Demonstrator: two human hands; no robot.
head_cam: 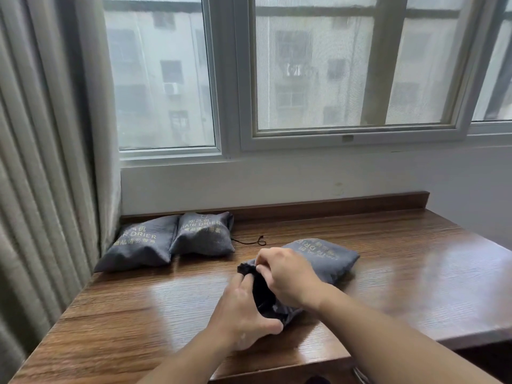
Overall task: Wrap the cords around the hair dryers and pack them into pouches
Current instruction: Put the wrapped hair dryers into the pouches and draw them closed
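Tight grip: left hand (243, 309) and right hand (288, 275) both pinch the dark mouth of the grey hair-drier pouch (332, 261) mid-surface (138, 314), packed pouches (138, 245) at ten o'clock; a lopsided tug could slip the fabric, leaving it gaping.

On the table (138, 314) the near pouch (327, 261) lay mid-table, mouth toward eight o'clock, with the left hand (243, 314) and right hand (288, 275) gripping that mouth. At ten o'clock the corner pouch (138, 249) touched the second pouch (202, 234), whose drawstring (250, 241) trailed toward three o'clock. The curtain (41, 162) hung at nine, the window (332, 79) at twelve.
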